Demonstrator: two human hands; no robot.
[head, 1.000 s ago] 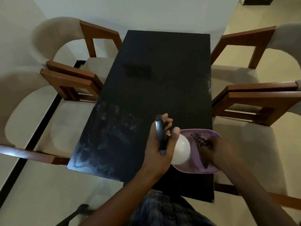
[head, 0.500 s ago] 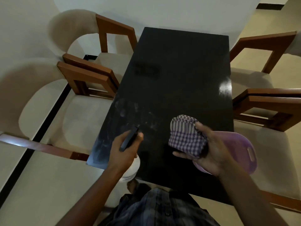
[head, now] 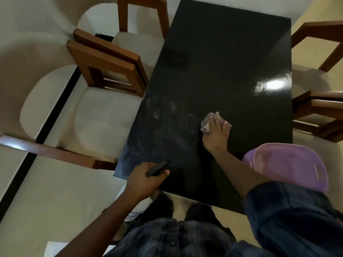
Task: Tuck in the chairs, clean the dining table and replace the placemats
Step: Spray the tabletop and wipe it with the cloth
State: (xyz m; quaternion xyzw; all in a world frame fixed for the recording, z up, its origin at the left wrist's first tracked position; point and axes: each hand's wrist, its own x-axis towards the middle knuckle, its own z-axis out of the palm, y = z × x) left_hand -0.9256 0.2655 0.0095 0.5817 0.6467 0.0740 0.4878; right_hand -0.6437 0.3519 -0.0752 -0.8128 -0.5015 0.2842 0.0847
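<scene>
At the near left corner of the dining table (head: 222, 62), the left hand (head: 146, 179) is gripping the spray bottle (head: 157, 167): fingers are curling round its black head, and the white body is hanging below the hand, just off the table edge. To the right, a purple tub (head: 289, 164) is lying across the table's near right corner, partly hidden by the dark sleeve (head: 287, 210); cannot tell whether it is resting fully on the top. Farther in, the right hand (head: 216, 136) is pressing the checked cloth (head: 207, 119) flat onto the black top, fingers spread and straight over it, near the middle of the near half. Pale smears (head: 167, 127) are showing on the surface just left of the cloth. A bright reflection (head: 269, 84) is glaring near the right edge. Two wooden chairs with cream seats, near left chair (head: 104, 117) and far left chair (head: 133, 39), are standing along the left side, seats meeting the table edge. Near right chair (head: 319, 108) and far right chair (head: 315, 32) are standing along the right side, partly cut off.
</scene>
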